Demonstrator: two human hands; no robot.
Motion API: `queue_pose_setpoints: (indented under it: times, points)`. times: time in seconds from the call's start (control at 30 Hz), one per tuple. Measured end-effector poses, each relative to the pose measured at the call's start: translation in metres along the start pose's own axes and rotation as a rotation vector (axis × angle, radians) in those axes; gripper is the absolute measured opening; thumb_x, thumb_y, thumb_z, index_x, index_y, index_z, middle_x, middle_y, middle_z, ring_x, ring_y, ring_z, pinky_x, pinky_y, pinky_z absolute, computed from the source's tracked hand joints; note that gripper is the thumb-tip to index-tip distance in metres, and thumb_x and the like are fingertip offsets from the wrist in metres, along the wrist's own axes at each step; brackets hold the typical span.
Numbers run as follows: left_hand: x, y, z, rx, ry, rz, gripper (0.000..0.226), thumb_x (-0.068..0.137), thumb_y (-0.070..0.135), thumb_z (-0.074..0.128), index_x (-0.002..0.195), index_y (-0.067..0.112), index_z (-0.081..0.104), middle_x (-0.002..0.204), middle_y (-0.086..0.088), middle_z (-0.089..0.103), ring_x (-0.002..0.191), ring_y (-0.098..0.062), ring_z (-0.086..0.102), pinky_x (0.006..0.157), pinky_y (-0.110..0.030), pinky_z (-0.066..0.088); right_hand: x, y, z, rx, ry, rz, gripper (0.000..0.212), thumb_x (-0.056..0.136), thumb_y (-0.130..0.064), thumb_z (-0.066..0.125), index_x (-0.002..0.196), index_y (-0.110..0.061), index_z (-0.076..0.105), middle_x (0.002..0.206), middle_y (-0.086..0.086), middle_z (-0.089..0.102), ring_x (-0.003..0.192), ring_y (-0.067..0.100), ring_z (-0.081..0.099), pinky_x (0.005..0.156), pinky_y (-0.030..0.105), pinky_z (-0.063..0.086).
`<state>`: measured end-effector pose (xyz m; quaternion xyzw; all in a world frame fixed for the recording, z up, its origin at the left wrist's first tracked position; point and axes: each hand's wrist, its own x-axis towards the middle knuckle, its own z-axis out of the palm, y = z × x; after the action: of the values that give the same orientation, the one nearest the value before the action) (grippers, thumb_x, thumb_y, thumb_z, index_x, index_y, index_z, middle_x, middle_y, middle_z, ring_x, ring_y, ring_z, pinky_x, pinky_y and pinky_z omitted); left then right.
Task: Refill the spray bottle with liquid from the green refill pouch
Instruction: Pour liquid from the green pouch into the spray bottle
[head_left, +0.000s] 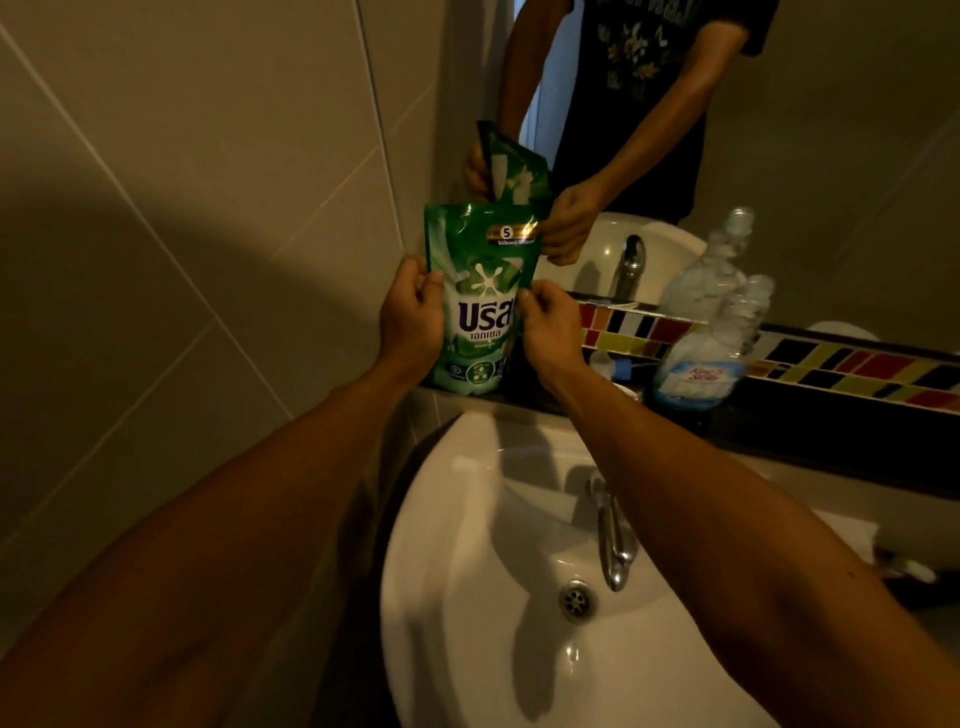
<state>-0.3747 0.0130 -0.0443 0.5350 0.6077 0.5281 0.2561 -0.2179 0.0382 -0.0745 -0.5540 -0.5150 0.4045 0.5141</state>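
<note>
The green refill pouch (478, 291) stands upright on the dark ledge behind the sink, close to the left wall. My left hand (410, 317) grips its left edge and my right hand (550, 327) grips its right edge, both at mid height. The top of the pouch looks sealed. The clear spray bottle (701, 358) with a pale blue label stands on the same ledge to the right of my right hand, with no trigger head on it. Its neck looks open.
A white sink (467, 519) with a chrome tap (613, 530) lies below the ledge (779, 415). A mirror above the coloured tile strip (831, 364) reflects the person, the pouch and the bottle. The tiled wall (208, 208) is close on the left.
</note>
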Motion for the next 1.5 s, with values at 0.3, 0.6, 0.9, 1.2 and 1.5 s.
queue_pose_setpoints:
  times: [0.3, 0.6, 0.9, 1.2, 1.5]
  points:
    - [-0.052, 0.081, 0.033, -0.188, -0.223, 0.041, 0.016, 0.105, 0.022, 0.041, 0.102, 0.010, 0.051, 0.090, -0.004, 0.064, 0.080, -0.010, 0.062, 0.069, -0.025, 0.053, -0.070, -0.021, -0.091, 0.135, 0.061, 0.056, 0.016, 0.112, -0.028, 0.038, 0.110, -0.020, 0.052, 0.115, 0.008, 0.067, 0.112, 0.024, 0.067, 0.098, 0.051, 0.058]
    - [-0.083, 0.148, 0.072, -0.141, -0.384, -0.024, 0.022, 0.104, 0.024, 0.042, 0.110, 0.006, 0.052, 0.102, -0.017, 0.066, 0.084, -0.023, 0.065, 0.068, -0.035, 0.056, -0.124, -0.024, -0.153, 0.451, 0.020, 0.080, 0.030, 0.110, -0.040, 0.043, 0.139, -0.032, 0.044, 0.127, -0.001, 0.070, 0.112, 0.014, 0.070, 0.084, 0.035, 0.061]
    - [-0.077, 0.172, 0.096, -0.049, -0.321, -0.209, 0.013, 0.100, 0.021, 0.043, 0.104, 0.014, 0.053, 0.098, -0.015, 0.063, 0.074, -0.022, 0.059, 0.060, -0.036, 0.049, -0.128, -0.015, -0.181, 0.452, -0.099, 0.048, 0.086, 0.099, -0.028, 0.069, 0.160, -0.050, 0.014, 0.146, 0.003, 0.059, 0.125, 0.025, 0.066, 0.100, 0.054, 0.058]
    - [-0.075, 0.169, 0.105, -0.009, -0.252, -0.213, 0.013, 0.099, 0.017, 0.052, 0.106, 0.009, 0.059, 0.112, -0.021, 0.067, 0.093, -0.032, 0.067, 0.083, -0.049, 0.058, -0.127, -0.007, -0.184, 0.405, -0.109, 0.033, 0.098, 0.090, -0.039, 0.074, 0.161, -0.053, 0.008, 0.147, 0.000, 0.061, 0.128, 0.023, 0.066, 0.104, 0.058, 0.055]
    - [-0.066, 0.179, 0.109, -0.022, -0.287, -0.158, 0.032, 0.095, 0.007, 0.056, 0.121, 0.026, 0.054, 0.107, -0.016, 0.069, 0.095, -0.034, 0.069, 0.084, -0.053, 0.059, -0.117, -0.006, -0.182, 0.421, -0.116, 0.039, 0.102, 0.089, -0.038, 0.075, 0.163, -0.048, 0.005, 0.149, 0.000, 0.059, 0.131, 0.022, 0.063, 0.107, 0.057, 0.053]
